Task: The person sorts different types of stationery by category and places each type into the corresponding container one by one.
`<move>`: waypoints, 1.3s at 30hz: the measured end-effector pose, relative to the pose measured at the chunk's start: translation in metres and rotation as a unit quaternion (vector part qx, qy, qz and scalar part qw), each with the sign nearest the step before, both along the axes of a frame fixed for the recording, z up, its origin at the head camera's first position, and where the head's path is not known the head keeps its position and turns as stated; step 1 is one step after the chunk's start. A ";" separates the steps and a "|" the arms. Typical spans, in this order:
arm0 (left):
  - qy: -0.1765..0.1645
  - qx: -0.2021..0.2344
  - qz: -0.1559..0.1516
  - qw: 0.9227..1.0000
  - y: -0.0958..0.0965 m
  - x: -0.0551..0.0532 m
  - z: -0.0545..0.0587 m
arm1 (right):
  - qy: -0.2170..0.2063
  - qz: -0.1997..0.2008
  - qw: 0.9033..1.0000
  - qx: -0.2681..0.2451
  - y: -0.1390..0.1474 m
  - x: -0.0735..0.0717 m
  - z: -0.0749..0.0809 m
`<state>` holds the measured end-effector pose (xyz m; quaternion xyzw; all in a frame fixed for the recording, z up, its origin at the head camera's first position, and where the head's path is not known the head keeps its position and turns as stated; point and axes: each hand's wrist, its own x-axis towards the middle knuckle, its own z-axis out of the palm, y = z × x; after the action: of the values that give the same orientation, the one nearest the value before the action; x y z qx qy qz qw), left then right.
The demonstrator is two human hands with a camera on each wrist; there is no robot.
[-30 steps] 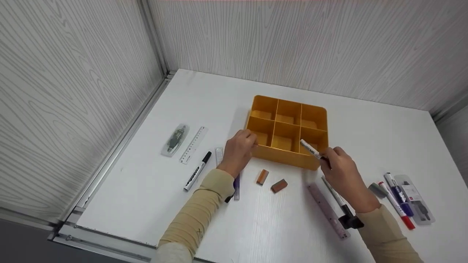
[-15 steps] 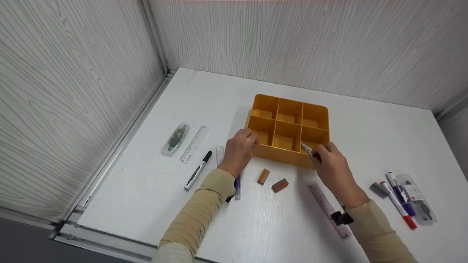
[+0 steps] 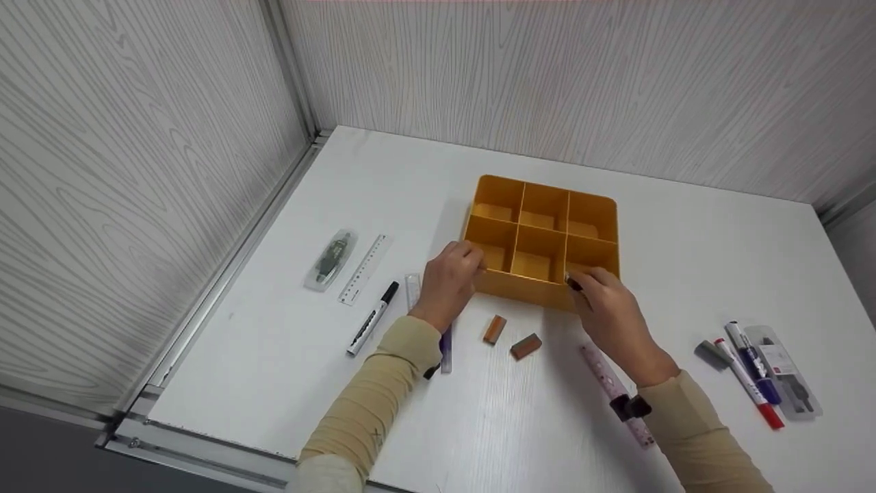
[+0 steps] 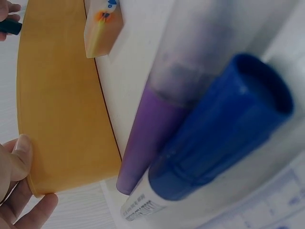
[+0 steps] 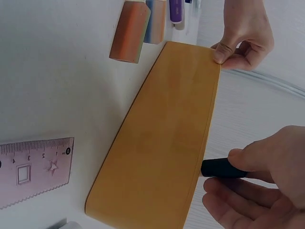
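A yellow box (image 3: 523, 289) with several compartments stands on the table. My left hand (image 3: 448, 281) pinches its front left corner, thumb (image 4: 23, 150) outside the wall. At the front right compartment my right hand (image 3: 612, 315) holds a marker (image 5: 223, 168) by its dark cap, between thumb and fingers. The marker's body is hidden behind the box wall in the right wrist view. Below my left wrist lie a blue-capped marker (image 4: 214, 129), a purple pen-like thing (image 4: 152, 129) and a clear ruler (image 4: 267, 200).
Two erasers (image 3: 495, 330) lie before the box. A pink ruler (image 3: 597, 366) lies under my right forearm. Left are a black marker (image 3: 373, 318), a ruler (image 3: 363, 270) and a green item in clear packaging (image 3: 331, 260). Right are a red marker (image 3: 749, 383) and a clear case (image 3: 786, 376).
My right hand has moved left and slightly up with the marker, whose tip has gone down behind the box's front rim. My left hand stays on the corner.
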<state>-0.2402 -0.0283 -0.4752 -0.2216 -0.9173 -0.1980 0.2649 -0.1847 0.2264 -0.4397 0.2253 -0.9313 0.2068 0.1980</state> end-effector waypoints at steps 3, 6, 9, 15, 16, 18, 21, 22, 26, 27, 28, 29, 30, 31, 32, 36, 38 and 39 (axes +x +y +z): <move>-0.005 0.002 0.000 1.000 0.000 0.000 0.000 | 0.001 0.002 1.000 0.002 0.001 -0.002 -0.003; -0.014 0.002 -0.003 1.000 0.000 0.000 0.000 | -0.003 -0.004 1.000 -0.002 0.002 -0.004 -0.006; -0.019 0.002 -0.004 1.000 0.001 -0.001 0.001 | -0.003 -0.008 1.000 -0.006 0.003 -0.005 -0.008; -0.018 -0.002 0.006 1.000 0.001 0.000 0.001 | -0.016 0.000 1.000 -0.001 0.006 -0.003 -0.008; -0.017 -0.003 0.007 1.000 0.001 0.001 0.001 | -0.020 0.001 1.000 0.000 0.007 -0.003 -0.008; -0.014 -0.006 0.010 1.000 0.002 0.001 0.001 | -0.024 0.003 1.000 0.004 0.009 0.000 -0.009; -0.012 -0.008 0.014 1.000 0.003 0.002 0.000 | -0.019 0.008 1.000 0.002 0.012 0.005 -0.010; -0.013 -0.007 0.014 1.000 0.003 0.002 0.000 | -0.015 0.011 1.000 -0.003 0.014 0.006 -0.010; -0.012 -0.004 0.013 1.000 0.003 0.002 -0.001 | -0.006 0.014 1.000 -0.027 0.022 0.012 -0.008; -0.012 -0.003 0.013 1.000 0.003 0.002 -0.001 | -0.009 0.011 0.999 -0.035 0.024 0.013 -0.007; -0.011 -0.001 0.011 1.000 0.002 0.001 -0.001 | -0.012 0.007 0.999 -0.039 0.027 0.015 -0.005; -0.010 0.000 0.011 1.000 0.002 0.001 -0.001 | -0.018 0.002 0.999 -0.043 0.031 0.016 -0.004; -0.010 0.000 0.010 1.000 0.002 0.001 -0.002 | -0.024 -0.004 0.999 -0.047 0.034 0.018 -0.003; -0.009 0.000 0.010 1.000 0.002 0.001 -0.001 | -0.028 -0.011 0.998 -0.049 0.038 0.020 -0.001; -0.009 -0.001 0.010 1.000 0.001 0.001 -0.001 | -0.032 -0.017 0.998 -0.051 0.041 0.023 0.000; -0.010 -0.004 0.011 1.000 0.001 0.000 -0.001 | -0.026 -0.039 0.998 -0.050 0.056 0.034 0.003; -0.010 -0.002 0.010 1.000 0.001 0.000 -0.001 | -0.023 -0.052 0.997 -0.050 0.063 0.040 0.003; -0.010 -0.001 0.009 1.000 0.001 0.000 -0.001 | -0.022 -0.058 0.997 -0.051 0.067 0.043 0.003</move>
<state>-0.2398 -0.0278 -0.4762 -0.2117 -0.9220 -0.1969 0.2575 -0.1416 0.2933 -0.4365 0.1562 -0.9351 0.2468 0.2007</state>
